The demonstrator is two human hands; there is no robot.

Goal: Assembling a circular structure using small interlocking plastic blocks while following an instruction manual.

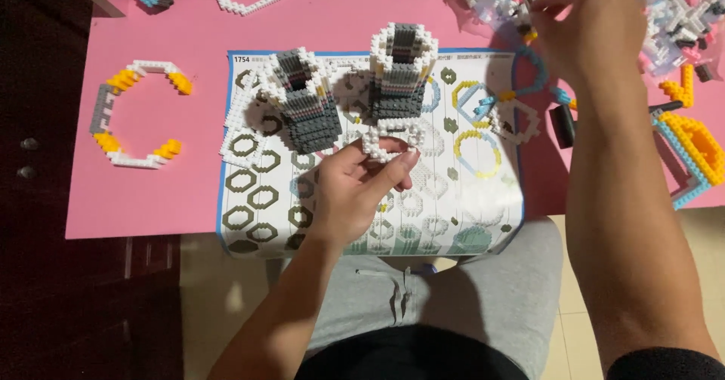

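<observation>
left hand (359, 187) is pinching a small white ring of tiny plastic bricks (387, 140) over the printed instruction sheet (468, 214) on the pink table (151, 199), just below the two grey-and-white brick towers (400, 70). right hand (585, 25) is reaching into the loose pile of mixed bricks (680, 17) top right, fingers curled, can't tell if it's got one.

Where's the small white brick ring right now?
In the head view, the white brick ring sits mid-table, pinched in the left hand fingers, just below the right grey-and-white tower on the instruction sheet.
</observation>
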